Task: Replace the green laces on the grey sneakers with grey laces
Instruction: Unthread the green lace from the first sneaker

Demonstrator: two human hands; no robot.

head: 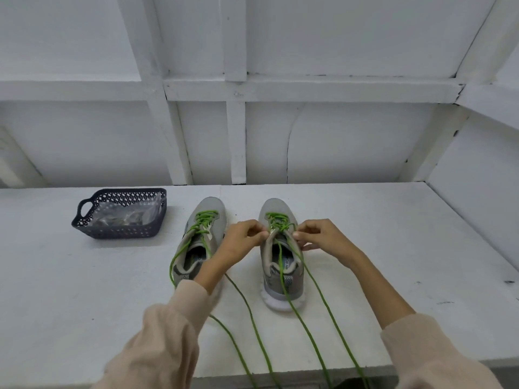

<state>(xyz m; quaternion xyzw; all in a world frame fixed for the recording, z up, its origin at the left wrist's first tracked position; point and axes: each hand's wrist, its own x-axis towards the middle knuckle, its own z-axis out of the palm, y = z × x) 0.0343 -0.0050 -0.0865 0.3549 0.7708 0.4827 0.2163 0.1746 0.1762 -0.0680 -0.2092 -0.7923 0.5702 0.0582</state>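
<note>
A dark perforated plastic basket (pixel 118 231) sits toward the back left corner of the white bench (pixel 84 290). It holds a crinkled clear bag, and I cannot tell whether the grey laces are inside. At the bench's middle, the left sneaker (pixel 207 214), in grey mesh, is fully laced in green. The left hand (pixel 238 242) and right hand (pixel 325 237) flank the right sneaker (pixel 280 273). Their fingers are curled, pinching its round green lace (pixel 279 220) at the top eyelets, and the untied ends trail over the front edge. Unlacing seems barely begun. The next move calls for drawing the cord out row by row.
</note>
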